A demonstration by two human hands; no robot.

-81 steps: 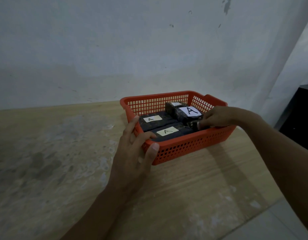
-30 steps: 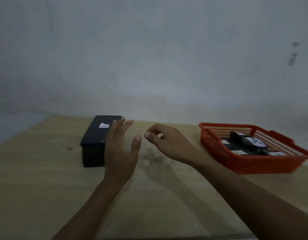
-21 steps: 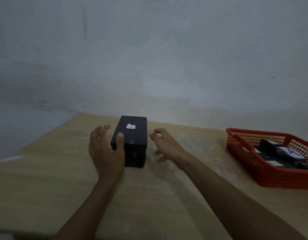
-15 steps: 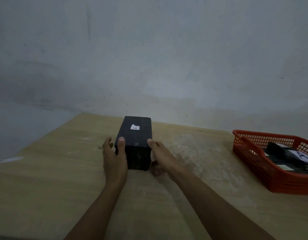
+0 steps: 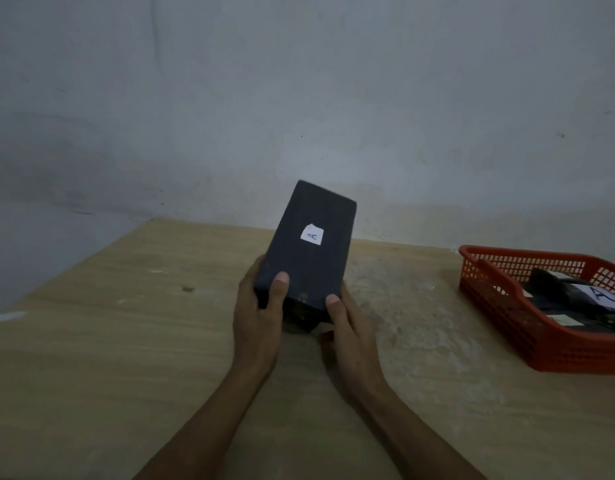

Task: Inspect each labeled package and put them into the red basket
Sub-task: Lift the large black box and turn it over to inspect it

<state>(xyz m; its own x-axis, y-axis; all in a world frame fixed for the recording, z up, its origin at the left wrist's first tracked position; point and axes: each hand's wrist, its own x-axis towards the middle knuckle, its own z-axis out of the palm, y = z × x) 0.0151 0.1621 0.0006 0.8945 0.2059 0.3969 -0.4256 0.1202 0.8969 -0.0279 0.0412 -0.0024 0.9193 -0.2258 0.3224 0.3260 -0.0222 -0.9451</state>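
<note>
1 pkg (image 5: 307, 251) held, 1 basket (image 5: 527, 344), several pkgs (image 5: 572, 292) inside.

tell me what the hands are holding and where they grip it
Both hold the black package at its near end: left hand on its left side, right hand on its right, thumbs on top.

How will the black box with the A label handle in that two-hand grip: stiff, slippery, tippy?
Probably stiff: the black box keeps straight edges with both the left hand and right hand holding only its near end. Possibly front-heavy, since its far end is unsupported. Its matte-looking surface suggests little slip, though the dim light leaves that uncertain.
</note>
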